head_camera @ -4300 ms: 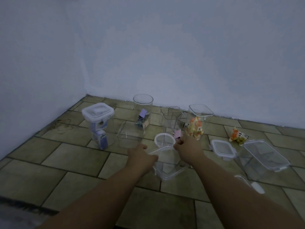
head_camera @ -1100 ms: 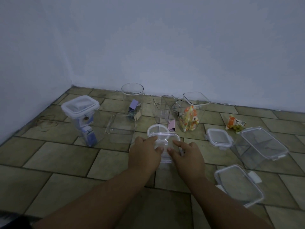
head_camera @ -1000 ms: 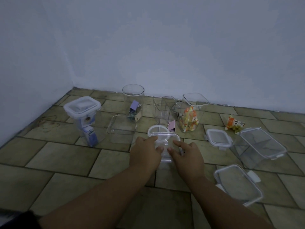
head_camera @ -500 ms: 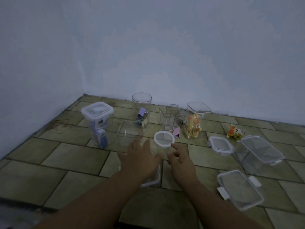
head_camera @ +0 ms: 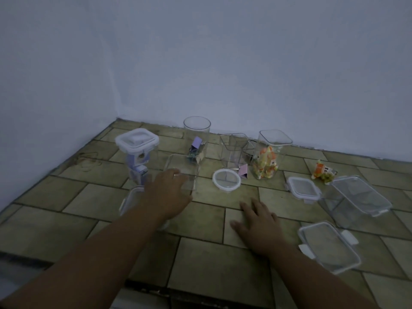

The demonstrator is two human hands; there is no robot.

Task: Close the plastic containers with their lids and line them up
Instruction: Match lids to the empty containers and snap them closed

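1. The low open container point(head_camera: 182, 172) is the one in play. It stands on the floor point(head_camera: 89, 197) just left of the round lid point(head_camera: 226, 178) and has no lid on it.
2. Your left hand point(head_camera: 167, 192) reaches to its near wall with fingers straight, holding nothing. I cannot tell whether the fingertips touch the plastic.
3. Your right hand point(head_camera: 258, 219) lies flat on the floor, nearer you than the round lid, fingers spread and holding nothing.
4. This looks like the start of a new container. A white-rimmed low box point(head_camera: 129, 197), seemingly lidded, lies mostly hidden under your left forearm, left of the round lid. The tall lidded container point(head_camera: 137, 141) stands farther left and back.
5. The next move calls for a matching lid. The small square lid point(head_camera: 303, 188), well right of the round lid, looks the likeliest fit, and your free right hand is the nearer one to it.
6. Beyond the round lid, the round jar point(head_camera: 197, 130), the empty square jar point(head_camera: 234, 150) and the toy-filled jar point(head_camera: 270, 152) stand open. Far right of the round lid, the large rectangular container point(head_camera: 356, 197) and the large lid point(head_camera: 327, 246) lie apart.
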